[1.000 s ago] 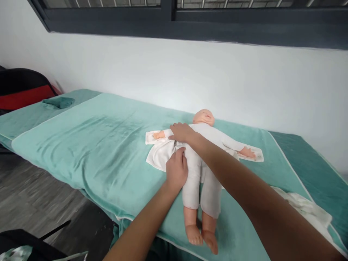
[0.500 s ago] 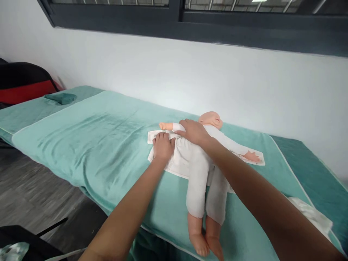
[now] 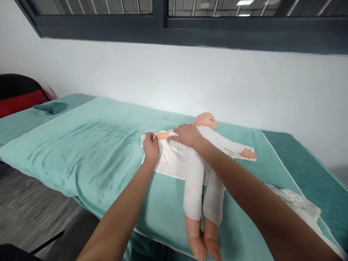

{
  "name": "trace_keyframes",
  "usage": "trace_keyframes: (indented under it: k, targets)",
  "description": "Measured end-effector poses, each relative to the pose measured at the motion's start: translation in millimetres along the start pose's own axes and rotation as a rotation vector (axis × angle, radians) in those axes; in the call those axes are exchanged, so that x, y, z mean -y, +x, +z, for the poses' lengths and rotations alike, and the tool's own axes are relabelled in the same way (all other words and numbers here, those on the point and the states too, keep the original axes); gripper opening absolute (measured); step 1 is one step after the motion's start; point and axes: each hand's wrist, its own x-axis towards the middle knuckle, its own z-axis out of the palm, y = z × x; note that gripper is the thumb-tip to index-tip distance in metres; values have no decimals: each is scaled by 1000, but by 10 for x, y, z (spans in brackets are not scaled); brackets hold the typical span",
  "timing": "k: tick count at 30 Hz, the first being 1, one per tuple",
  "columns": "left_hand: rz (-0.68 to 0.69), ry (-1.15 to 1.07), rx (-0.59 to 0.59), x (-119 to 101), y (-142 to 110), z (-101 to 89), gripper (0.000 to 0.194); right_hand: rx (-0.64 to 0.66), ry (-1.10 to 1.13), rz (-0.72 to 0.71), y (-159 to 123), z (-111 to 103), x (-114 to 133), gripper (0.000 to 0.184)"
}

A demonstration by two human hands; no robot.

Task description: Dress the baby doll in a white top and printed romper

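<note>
A baby doll (image 3: 194, 181) in white clothing lies on its back, head toward the wall and bare feet toward me. Under it a white baby shirt (image 3: 172, 161) is spread open, its sleeves out to both sides. My left hand (image 3: 151, 148) pinches the end of the shirt's left-hand sleeve, right beside the doll's small hand (image 3: 162, 135). My right hand (image 3: 188, 135) rests over the doll's shoulder and upper arm, its fingers curled round that arm. The doll's other arm (image 3: 236, 146) stretches out to the right on top of the other sleeve.
The doll lies on a bed with a light green cover (image 3: 81, 145). A crumpled white cloth (image 3: 296, 203) lies at the right. A dark green bundle (image 3: 51, 107) sits at the far left by a black and red chair (image 3: 21, 96). The wall (image 3: 130, 72) runs behind.
My left hand has gone from lying flat on the shirt to pinching the sleeve end by the doll's hand. My right hand stays on the doll's arm. The view has shifted slightly.
</note>
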Motion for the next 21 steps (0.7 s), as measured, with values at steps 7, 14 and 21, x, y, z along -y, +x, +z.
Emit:
trace_keyframes:
  k: [7,14,21]
  targets:
    - [116,-12,53,-56,-79,2,2,62,-24,53,48,59,49,53]
    - [373,29,129,-34,-190,5,5,50,2,132,161,149,129,50]
    - [422,65,225,-23,-229,30,7,1,64,164,175,177,195,35]
